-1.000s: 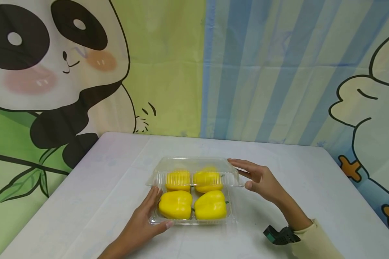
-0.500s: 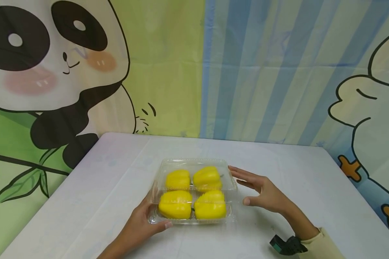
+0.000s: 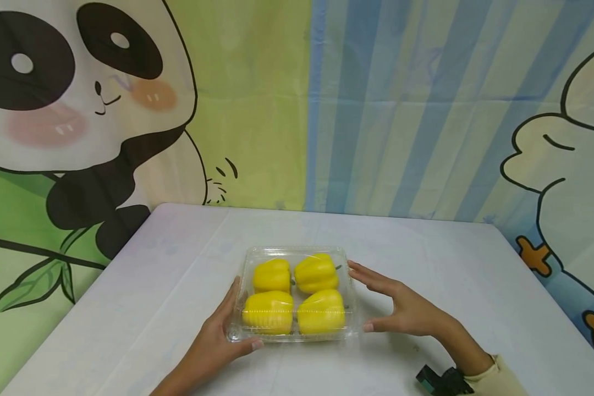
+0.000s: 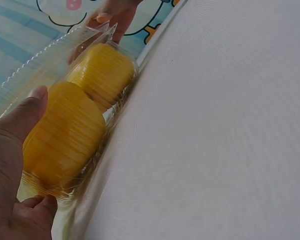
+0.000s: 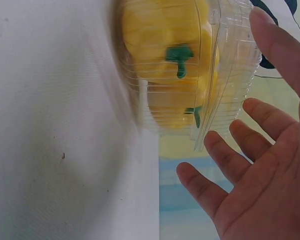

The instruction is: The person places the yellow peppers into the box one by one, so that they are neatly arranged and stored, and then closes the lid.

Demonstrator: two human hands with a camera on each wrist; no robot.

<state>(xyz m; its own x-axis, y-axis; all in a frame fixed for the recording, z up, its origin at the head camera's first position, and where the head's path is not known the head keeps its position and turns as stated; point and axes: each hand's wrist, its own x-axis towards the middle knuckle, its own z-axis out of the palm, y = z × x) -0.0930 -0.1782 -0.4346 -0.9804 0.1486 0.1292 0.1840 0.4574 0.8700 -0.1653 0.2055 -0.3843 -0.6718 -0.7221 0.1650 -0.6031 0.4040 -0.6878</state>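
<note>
A clear plastic clamshell container (image 3: 297, 340) sits on the table with several yellow bell peppers (image 3: 269, 313) inside. Its transparent lid (image 3: 302, 250) lies down over them; whether its rim is snapped cannot be seen. My left hand (image 3: 216, 329) holds the near left corner, thumb along the front and fingers against the left side. In the left wrist view that thumb rests by the container's front. At the right side, my right hand (image 3: 401, 305) has its fingers spread, their tips close to the lid edge. The right wrist view shows green stems (image 5: 179, 56) through the clear wall.
A white-covered table (image 3: 425, 247) lies under the container and extends around it. Behind stands a printed cloth backdrop with a panda (image 3: 143, 121) and blue stripes. A dark device (image 3: 443, 379) is worn on the right wrist.
The lid has swung down from raised to lying over the peppers. My right hand has followed it down, lower and slightly nearer. My left hand has stayed at the left corner.
</note>
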